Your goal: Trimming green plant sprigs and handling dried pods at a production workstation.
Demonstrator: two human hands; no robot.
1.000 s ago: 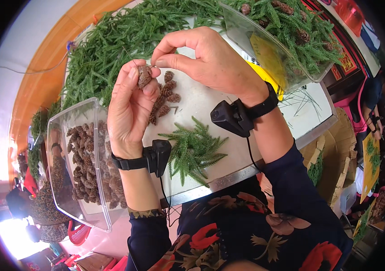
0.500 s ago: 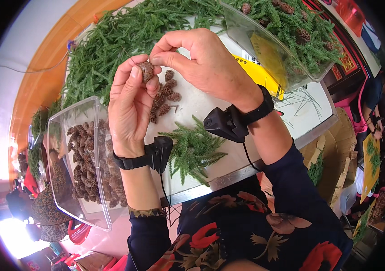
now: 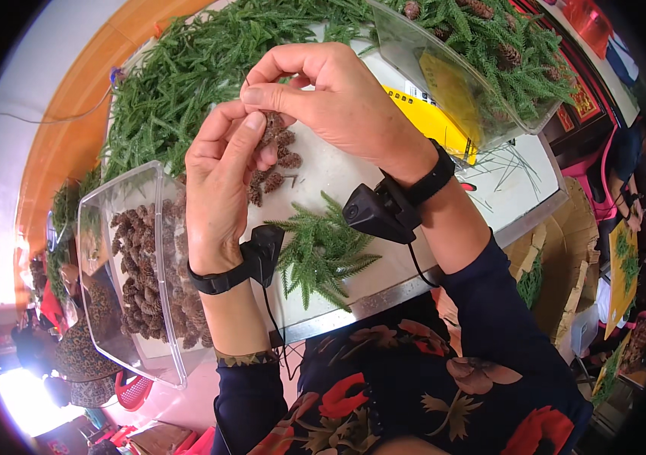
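My left hand [image 3: 224,174] pinches a brown pine cone [image 3: 271,130] over the far middle of the table. From above it my right hand [image 3: 323,102] closes in, thumb and forefinger pressed together at the cone's top on what looks like a thin wire; the fingertips mostly hide it. Several small pine cones [image 3: 289,160] lie on the white tabletop just beyond my hands, partly covered by them. Nearer to me rests a green artificial pine sprig [image 3: 323,254]. Both wrists carry black straps with small devices.
A clear plastic bin [image 3: 174,303] full of pine cones stands at the left. Green artificial branches [image 3: 179,83] heap along the far side. Another clear bin [image 3: 520,129] at the far right holds branches with cones, beside a yellow packet [image 3: 433,125]. Loose green needles [image 3: 509,171] lie near it.
The pine cone has turned in my left fingers and moved slightly right. My right thumb and forefinger have shifted a little left and closed at its top.
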